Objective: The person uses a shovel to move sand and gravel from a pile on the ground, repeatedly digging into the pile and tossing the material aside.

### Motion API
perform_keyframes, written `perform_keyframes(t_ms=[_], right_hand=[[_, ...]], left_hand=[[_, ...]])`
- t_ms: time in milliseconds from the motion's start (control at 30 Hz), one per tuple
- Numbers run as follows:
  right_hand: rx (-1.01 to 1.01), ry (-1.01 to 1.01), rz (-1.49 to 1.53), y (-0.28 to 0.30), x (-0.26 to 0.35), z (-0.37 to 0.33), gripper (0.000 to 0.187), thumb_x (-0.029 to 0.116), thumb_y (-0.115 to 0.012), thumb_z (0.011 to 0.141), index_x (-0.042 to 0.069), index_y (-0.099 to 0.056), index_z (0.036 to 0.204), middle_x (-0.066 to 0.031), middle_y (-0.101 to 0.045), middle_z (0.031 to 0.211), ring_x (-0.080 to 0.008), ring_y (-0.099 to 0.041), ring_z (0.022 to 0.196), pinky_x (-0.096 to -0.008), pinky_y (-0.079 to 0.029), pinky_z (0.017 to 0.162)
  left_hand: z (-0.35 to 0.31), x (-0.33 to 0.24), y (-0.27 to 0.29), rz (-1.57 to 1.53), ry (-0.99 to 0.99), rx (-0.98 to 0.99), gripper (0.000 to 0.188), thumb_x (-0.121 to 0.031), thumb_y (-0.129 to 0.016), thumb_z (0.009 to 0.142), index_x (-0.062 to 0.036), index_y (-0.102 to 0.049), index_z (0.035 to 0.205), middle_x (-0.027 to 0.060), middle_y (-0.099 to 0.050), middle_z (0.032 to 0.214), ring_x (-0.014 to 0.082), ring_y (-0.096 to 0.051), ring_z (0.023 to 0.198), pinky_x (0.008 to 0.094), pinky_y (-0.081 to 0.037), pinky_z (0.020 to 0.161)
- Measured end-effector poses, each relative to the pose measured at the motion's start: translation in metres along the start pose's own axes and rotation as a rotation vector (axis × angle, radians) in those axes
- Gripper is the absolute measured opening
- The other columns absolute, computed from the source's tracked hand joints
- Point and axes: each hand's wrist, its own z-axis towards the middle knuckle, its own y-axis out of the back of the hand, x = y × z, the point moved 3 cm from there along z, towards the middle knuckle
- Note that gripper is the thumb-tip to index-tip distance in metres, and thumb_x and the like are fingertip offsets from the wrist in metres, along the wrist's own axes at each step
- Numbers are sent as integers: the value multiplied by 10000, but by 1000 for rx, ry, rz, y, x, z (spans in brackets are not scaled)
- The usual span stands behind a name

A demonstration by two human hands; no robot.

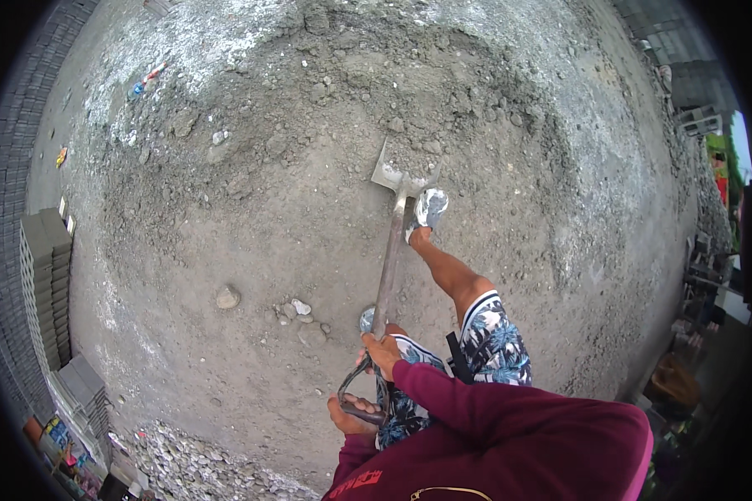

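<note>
A long-handled shovel (390, 259) slants across the middle of the view, its metal blade (388, 175) pushed against loose grey soil. My left hand (353, 415) is closed around the grip of the D-shaped handle at the near end. Higher up, my right hand (382, 354) wraps the lower shaft just above that handle. My right shoe (431, 206), smeared white and grey, is right beside the blade's rear edge. The other shoe (367, 319) shows partly behind the shaft. Some soil lies on the blade, and its front edge is hidden in the heap.
A broad ridge of crumbly soil (326, 92) curves beyond the blade. Left of the shaft lie a round stone (227, 296) and a few smaller stones (311, 334). Stacked grey blocks (46, 284) line the left side. Gravel (205, 468) covers the ground at lower left.
</note>
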Motion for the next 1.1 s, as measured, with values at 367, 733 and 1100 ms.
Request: perform_keyframes(t_ms=[367,733,1100], right_hand=[[-58,56,54,12,173,103,523,307,-636,838,-26,-469,1204,-193,-614,832,-330,-649,631,-479,-508,523],[-147,46,261,34,251,311,540,290,-704,767,-55,-509,1134,-202,-621,886,-311,-642,679,-438,-553,638],[-226,56,-100,89,379,284,251,175,-625,871,-19,-552,1012,-114,-590,782,-245,-610,631,-393,-533,578]], left_hand=[[120,-3,-137,-32,-26,2,503,-595,-507,866,-135,-467,666,7,-440,502,194,-418,406,357,-401,421],[254,14,-57,131,-100,-815,666,-712,-574,781,-68,-447,667,58,-409,495,214,-412,393,350,-369,387],[153,62,-96,15,-226,-919,481,-484,-493,851,-89,-405,591,52,-382,452,213,-388,346,348,-338,353]])
